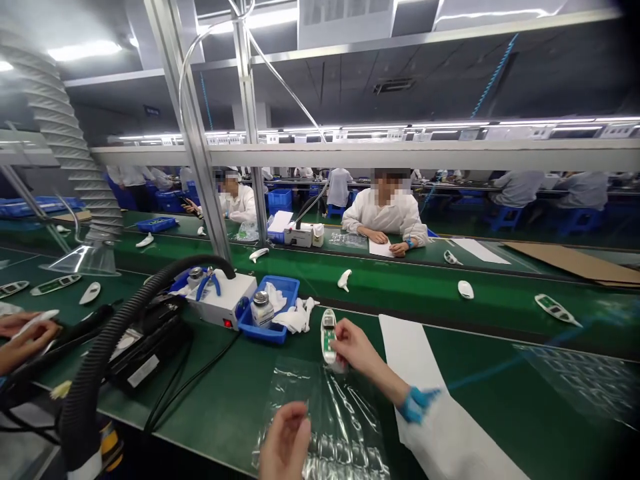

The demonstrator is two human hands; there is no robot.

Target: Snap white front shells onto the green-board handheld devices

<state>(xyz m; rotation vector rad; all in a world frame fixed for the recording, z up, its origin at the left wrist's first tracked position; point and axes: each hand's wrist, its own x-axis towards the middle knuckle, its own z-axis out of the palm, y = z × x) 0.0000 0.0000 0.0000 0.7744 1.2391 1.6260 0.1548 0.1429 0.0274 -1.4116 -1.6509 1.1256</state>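
Observation:
My right hand (pixel 356 348) is at the right edge of a long white plastic housing (pixel 329 337), its thumb and fingers closed against it. A green circuit board shows inside this open half shell, which lies on the green bench. My left hand (pixel 287 441) is nearer to me, over a clear plastic blister sheet (pixel 345 427). Its fingers are curled, with a gap between thumb and forefinger and nothing visible between them. A blue band circles my right wrist.
A blue tray (pixel 270 333) holds a metal-capped bottle (pixel 262 308) beside white cloths (pixel 299 315). A white box (pixel 225 297) and black hose (pixel 100 353) stand left. White paper (pixel 415 353) lies right. More housings rest on the green belt (pixel 390 283). Co-workers sit opposite; another's hands (pixel 30 337) are at left.

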